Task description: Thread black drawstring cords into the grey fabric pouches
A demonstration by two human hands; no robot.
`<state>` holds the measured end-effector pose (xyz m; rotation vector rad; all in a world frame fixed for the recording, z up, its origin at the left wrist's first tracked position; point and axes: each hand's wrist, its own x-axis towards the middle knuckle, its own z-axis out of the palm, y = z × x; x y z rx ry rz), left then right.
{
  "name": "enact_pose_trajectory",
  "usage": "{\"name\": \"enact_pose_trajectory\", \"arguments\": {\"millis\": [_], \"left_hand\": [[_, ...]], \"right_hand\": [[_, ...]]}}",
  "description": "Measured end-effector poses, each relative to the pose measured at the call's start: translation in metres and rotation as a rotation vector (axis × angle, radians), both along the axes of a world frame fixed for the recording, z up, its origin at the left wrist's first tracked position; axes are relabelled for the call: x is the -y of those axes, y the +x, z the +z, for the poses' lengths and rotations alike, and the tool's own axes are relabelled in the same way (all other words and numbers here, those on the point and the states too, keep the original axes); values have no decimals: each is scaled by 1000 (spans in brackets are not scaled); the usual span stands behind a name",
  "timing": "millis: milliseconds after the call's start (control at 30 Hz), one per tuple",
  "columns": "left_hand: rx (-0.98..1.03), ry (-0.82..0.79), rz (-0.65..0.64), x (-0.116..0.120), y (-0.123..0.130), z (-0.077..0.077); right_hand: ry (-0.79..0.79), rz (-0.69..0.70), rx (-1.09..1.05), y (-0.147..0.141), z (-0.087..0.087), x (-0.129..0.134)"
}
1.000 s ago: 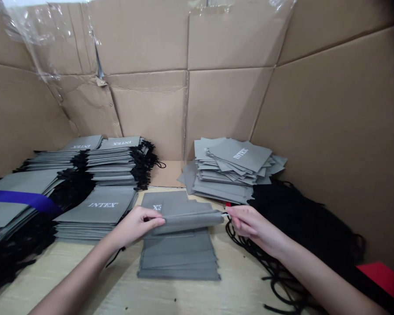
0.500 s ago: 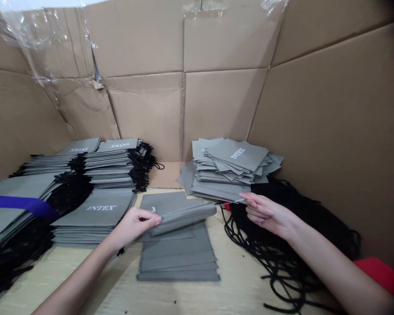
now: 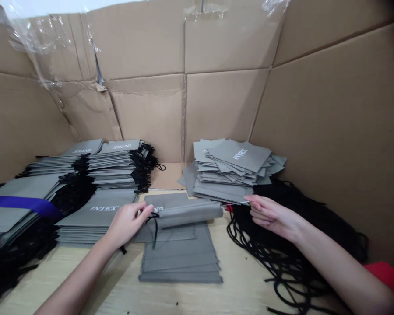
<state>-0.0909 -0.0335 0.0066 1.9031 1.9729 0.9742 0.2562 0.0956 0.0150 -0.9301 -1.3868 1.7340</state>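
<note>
A grey fabric drawstring pouch (image 3: 190, 214) lies with its edge rolled up, between my hands. At its left end a black cord (image 3: 155, 232) loops down beside my left hand (image 3: 129, 221), whose thumb and forefinger are closed at the cord. Another bit of cord pokes out below that wrist. My right hand (image 3: 269, 214) pinches a thin, pale, needle-like rod (image 3: 234, 204) that runs into the pouch's right end. Beneath the pouch, several more grey pouches (image 3: 180, 267) lie fanned on the table.
Stacked corded pouches (image 3: 114, 164) stand at the left, one pile under a purple band (image 3: 22, 204). A loose pile of grey pouches (image 3: 230, 170) sits at the back right. Black cords (image 3: 295, 227) heap beside my right arm. Cardboard walls (image 3: 151, 109) enclose the table.
My left hand has let go of the pouch's rolled edge and moved slightly left. A black cord loop now shows at that end. The right hand keeps its pinch on the rod.
</note>
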Motion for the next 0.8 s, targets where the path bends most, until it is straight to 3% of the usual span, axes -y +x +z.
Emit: {"name": "enact_pose_trajectory", "arguments": {"millis": [67,167,367,467,567,633,800], "left_hand": [[35,52,8,2,-3,2],[145,67,-96,3,-1,6],[136,-80,-212,-3,10,-3],[291,-155,-241,-6,11,-9],[483,-189,-240,-7,11,-14],[543,-230,-248,-6,13,-18],[510,-330,-300,-6,16,-28]], "right_hand": [[-2,13,4,-1,-1,1],[-9,18,-1,-1,-2,0],[-129,29,-49,-2,0,0],[-160,69,-56,-6,0,-1],[-78,80,43,-13,-2,1],[63,17,167,-19,-4,4],[162,-63,105,-26,-9,8]]}}
